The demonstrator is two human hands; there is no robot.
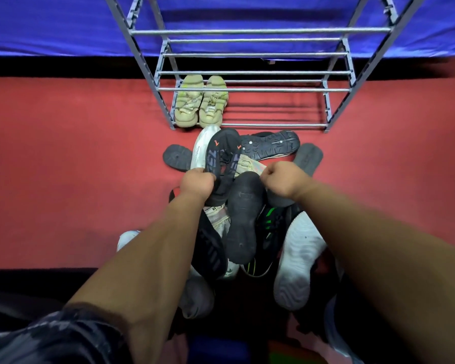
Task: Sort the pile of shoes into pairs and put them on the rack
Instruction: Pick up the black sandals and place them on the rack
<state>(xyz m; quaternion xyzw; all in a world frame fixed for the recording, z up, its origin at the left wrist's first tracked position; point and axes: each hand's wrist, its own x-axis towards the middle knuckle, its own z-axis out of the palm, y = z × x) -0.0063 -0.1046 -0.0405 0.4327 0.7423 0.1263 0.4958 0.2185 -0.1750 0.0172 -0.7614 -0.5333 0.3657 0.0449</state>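
A pile of mixed shoes [243, 222] lies on the red carpet in front of a grey metal rack [260, 125]. A beige pair of sneakers [200, 103] stands on the rack's lowest tier at the left. My left hand [197, 183] grips a pair of black slides with orange marks [217, 156] by their near ends, raised over the pile. My right hand [281, 179] is curled into a fist at the far tip of a black upturned shoe [243, 219]. Whether it holds anything is hidden.
In the pile are a white-soled sneaker [297, 258], a black shoe with green stripes [268, 224], a dark-soled shoe [269, 145], grey slides [307, 157] and a white shoe [202, 148]. Blue cloth [63, 22] hangs behind the rack. The rack's upper tiers hold nothing.
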